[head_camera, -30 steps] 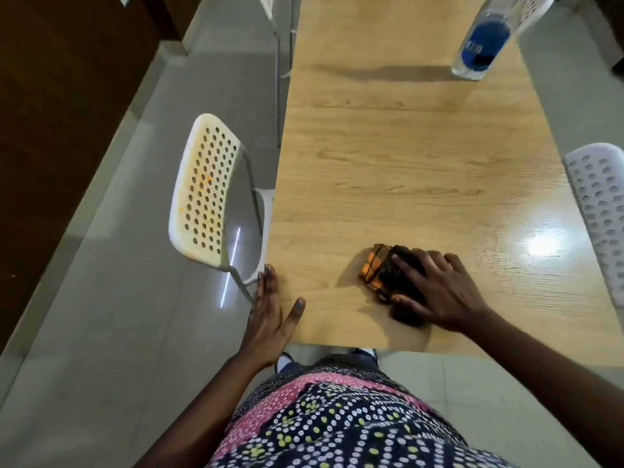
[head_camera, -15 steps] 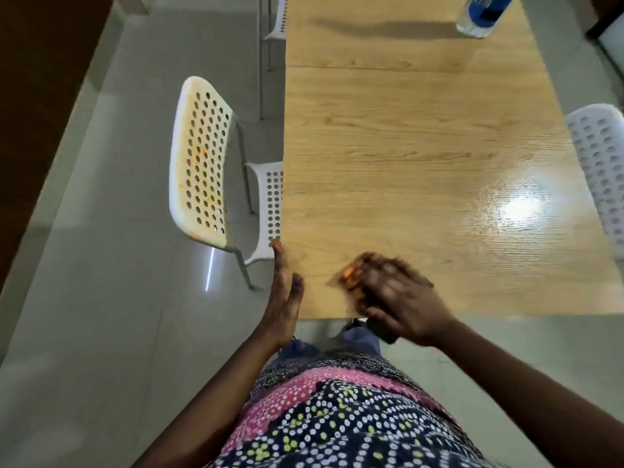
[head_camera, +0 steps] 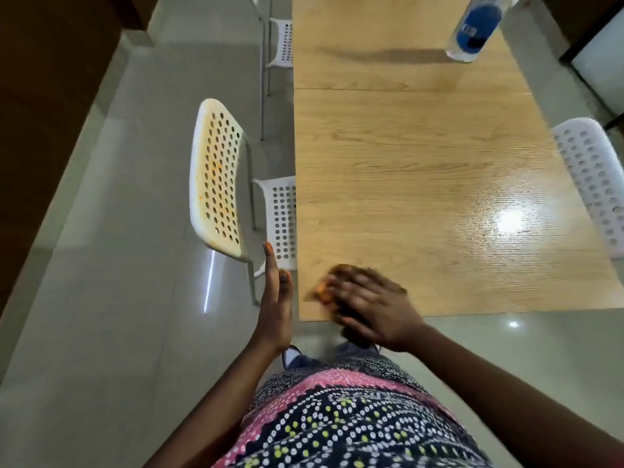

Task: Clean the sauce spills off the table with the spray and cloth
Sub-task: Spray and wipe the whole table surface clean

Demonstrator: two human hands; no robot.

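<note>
A white perforated chair (head_camera: pixel 217 179) is seen just left of the wooden table's left edge, its backrest stained with orange specks and its seat tucked partly under the tabletop. A second white chair (head_camera: pixel 283 42) is placed farther along the same edge, only partly in frame. A third perforated white chair (head_camera: pixel 596 179) is set against the table's right edge. Pale glossy floor tiles (head_camera: pixel 111 298) are visible left of the table, bordered by a dark wooden wall (head_camera: pixel 44 106).

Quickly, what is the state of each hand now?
Left hand: open, fingers straight, held beside the table corner, holding nothing.
Right hand: on the cloth at the near table edge; blurred, grip cannot be told.
</note>
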